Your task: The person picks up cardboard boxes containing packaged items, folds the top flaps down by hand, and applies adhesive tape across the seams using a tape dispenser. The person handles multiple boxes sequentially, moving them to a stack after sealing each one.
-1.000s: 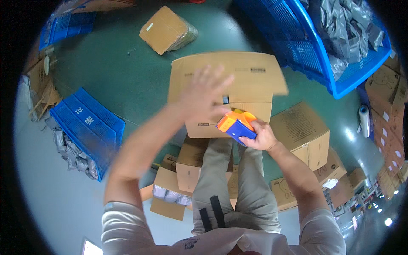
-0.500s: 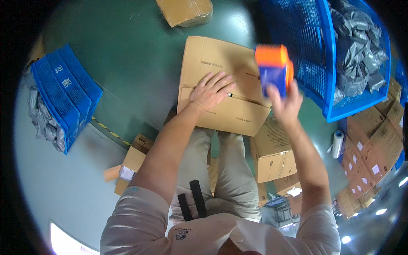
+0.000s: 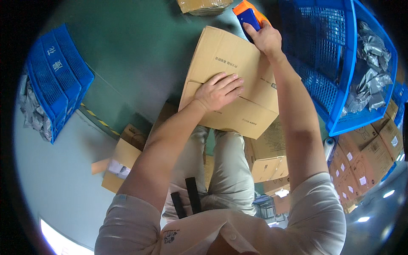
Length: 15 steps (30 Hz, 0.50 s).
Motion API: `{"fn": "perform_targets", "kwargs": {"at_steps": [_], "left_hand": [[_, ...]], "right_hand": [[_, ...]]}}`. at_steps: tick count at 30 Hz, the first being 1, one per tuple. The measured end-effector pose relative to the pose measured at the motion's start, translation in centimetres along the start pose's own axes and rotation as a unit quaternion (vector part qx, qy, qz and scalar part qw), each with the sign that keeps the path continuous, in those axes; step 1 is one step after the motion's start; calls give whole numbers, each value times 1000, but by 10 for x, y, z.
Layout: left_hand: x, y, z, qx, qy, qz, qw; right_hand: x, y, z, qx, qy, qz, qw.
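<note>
Where the green floor (image 3: pixel 136 63) runs out to the far left, a blue crate (image 3: pixel 59 85) stacked with others, grey bags (image 3: pixel 32 106) spilling from its side. Just right of it, a yellow-and-black striped line (image 3: pixel 95 119) across the floor, marking the change from dark green to a paler surface. Lower down, a small open carton (image 3: pixel 119 163) beside the left elbow, white packets showing inside.

Toward the middle, the left hand (image 3: pixel 219 91) laid flat, fingers spread and released, palm pressing on the top of a large closed cardboard box (image 3: pixel 231 72); gripping nothing, only resting on the flaps near their seam. Box tilted, sitting over the knees in pale trousers (image 3: pixel 225 170), its far edge pointing away up the picture. Beyond the box at the top edge, another brown carton (image 3: pixel 204 6), partly cut off.

Further right, the right hand (image 3: pixel 265 38) clenched around a blue-and-orange tape dispenser (image 3: pixel 248 17), held at the far upper corner of the large box, touching or just above its edge; cannot tell which. Right forearm stretched long across the box's right side.

Right again, a big blue mesh basket (image 3: pixel 335 76) close beside that forearm, crumpled silver-grey bags (image 3: pixel 367 72) heaped in its far part. Below the basket, more brown cartons (image 3: pixel 369 161) with white labels, packed side by side, and nearer the legs a further carton (image 3: pixel 267 157) under the large box.
</note>
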State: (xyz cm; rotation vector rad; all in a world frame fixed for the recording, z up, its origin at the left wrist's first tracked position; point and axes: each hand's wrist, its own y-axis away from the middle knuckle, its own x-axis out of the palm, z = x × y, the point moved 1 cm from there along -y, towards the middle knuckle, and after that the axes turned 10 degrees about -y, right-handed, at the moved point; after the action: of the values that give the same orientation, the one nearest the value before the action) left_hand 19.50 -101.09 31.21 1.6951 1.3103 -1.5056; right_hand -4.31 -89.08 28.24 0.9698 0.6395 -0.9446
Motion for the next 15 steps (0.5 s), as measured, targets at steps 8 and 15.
{"fn": "perform_targets", "kwargs": {"at_steps": [8, 15], "left_hand": [[8, 0, 1, -6, -2, -4, 1000], [12, 6, 2, -18, 3, 8, 1000]], "right_hand": [[-6, 15, 4, 32, 39, -71, 996], [-78, 76, 10, -5, -386, -70, 920]]}}
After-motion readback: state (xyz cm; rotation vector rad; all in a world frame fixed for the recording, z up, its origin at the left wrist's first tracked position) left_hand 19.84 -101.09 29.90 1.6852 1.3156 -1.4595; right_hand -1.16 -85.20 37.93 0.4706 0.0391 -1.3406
